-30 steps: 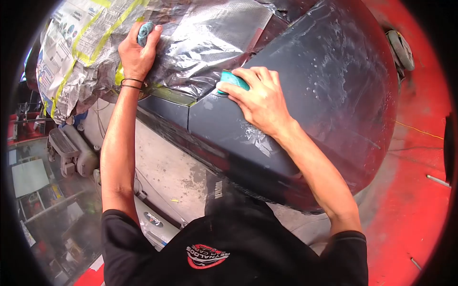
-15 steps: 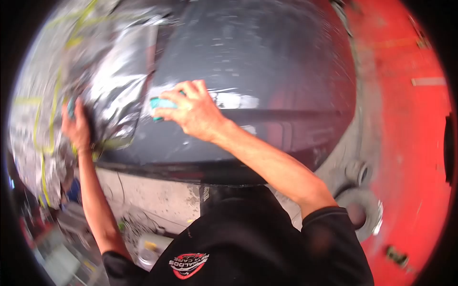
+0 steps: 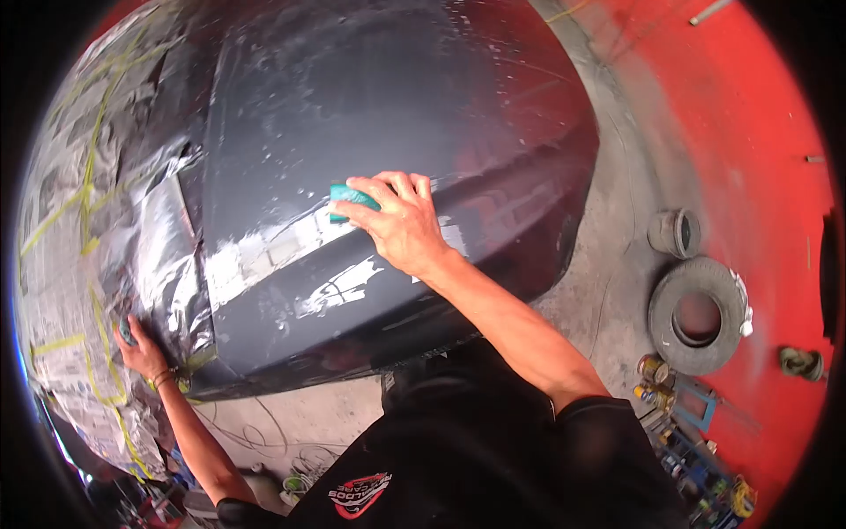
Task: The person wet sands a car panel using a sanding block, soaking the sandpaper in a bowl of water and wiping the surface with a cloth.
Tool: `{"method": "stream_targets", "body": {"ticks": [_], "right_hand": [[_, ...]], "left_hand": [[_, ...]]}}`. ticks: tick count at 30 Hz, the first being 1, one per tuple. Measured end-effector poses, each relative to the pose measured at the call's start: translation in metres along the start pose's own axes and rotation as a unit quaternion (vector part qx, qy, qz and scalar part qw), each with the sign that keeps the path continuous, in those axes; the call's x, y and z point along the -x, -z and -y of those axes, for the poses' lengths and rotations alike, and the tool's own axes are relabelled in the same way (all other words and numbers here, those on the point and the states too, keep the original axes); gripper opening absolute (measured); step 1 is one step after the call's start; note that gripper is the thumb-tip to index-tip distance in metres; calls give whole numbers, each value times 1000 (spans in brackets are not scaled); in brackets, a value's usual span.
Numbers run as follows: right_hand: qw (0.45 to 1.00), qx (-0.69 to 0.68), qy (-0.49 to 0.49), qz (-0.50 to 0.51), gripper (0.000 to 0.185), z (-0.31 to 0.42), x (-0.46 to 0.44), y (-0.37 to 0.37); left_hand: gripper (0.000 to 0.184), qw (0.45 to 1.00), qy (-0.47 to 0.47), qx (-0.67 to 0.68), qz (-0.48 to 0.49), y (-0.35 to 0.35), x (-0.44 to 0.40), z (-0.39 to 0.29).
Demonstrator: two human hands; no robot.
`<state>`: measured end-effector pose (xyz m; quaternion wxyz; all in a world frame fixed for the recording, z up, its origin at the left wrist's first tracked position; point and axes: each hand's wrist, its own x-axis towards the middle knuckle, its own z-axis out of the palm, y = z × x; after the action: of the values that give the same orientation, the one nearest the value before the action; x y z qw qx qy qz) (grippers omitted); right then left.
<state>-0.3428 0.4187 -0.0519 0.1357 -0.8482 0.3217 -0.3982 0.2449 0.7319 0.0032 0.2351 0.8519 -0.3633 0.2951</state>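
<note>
My right hand (image 3: 405,225) grips a teal sanding block (image 3: 351,201), fingers over its top, and presses it against the wet, dark grey car hood (image 3: 308,115). The glossy panel carries water drops and bright reflections. On the left, my left hand (image 3: 144,353) rests at the masked part of the car, its fingers curled round a small dark item (image 3: 127,331) whose kind I cannot make out. Newspaper masking (image 3: 62,273) with yellow tape and a sheet of shiny plastic film (image 3: 167,273) cover the car beside that hand.
A tire (image 3: 661,304) lies on the concrete floor to the right, with a bucket (image 3: 674,233) just beyond it. Cans (image 3: 653,368) and assorted tools are at lower right. Cables (image 3: 256,436) trail on the floor below the car's edge. Red flooring (image 3: 758,176) runs along the far right.
The view has shifted, showing more floor at the right. Relative to the hood, my right hand with the sanding block has moved rightward, away from the film edge. My left hand stays by the masking.
</note>
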Motion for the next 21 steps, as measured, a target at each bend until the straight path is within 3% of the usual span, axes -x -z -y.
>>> {"method": "stream_targets", "body": {"ticks": [4,6,8,10,13,17,20,21], "right_hand": [[994,87,-67,-2,35,-53,23,50],[993,69,-87,-51,31,-97,6,63],[956,201,-209,-46,31,-153,-35,64],[945,158,-284,-32,33,-199,-64,77],[962,91,-248,-71,36,-197,-29,75],[948,124,-245,-159,39,-198,-42,94],[920,260,-112,-273,38,-187,-110,139],[920,273,-92,-267,37,-180,-116,139]], "left_hand": [[66,1000,4,-14,-1,-1,-4,-1],[64,1000,8,-15,-3,0,-2,-1],[61,1000,26,-12,7,1,-5,-4],[57,1000,13,25,5,-2,-4,3],[58,1000,-13,-23,4,3,9,-5],[60,999,-35,-14,-10,0,-2,-8],[56,999,-25,-1,-20,1,-2,-25],[54,1000,-18,11,-10,4,-1,-33]]}}
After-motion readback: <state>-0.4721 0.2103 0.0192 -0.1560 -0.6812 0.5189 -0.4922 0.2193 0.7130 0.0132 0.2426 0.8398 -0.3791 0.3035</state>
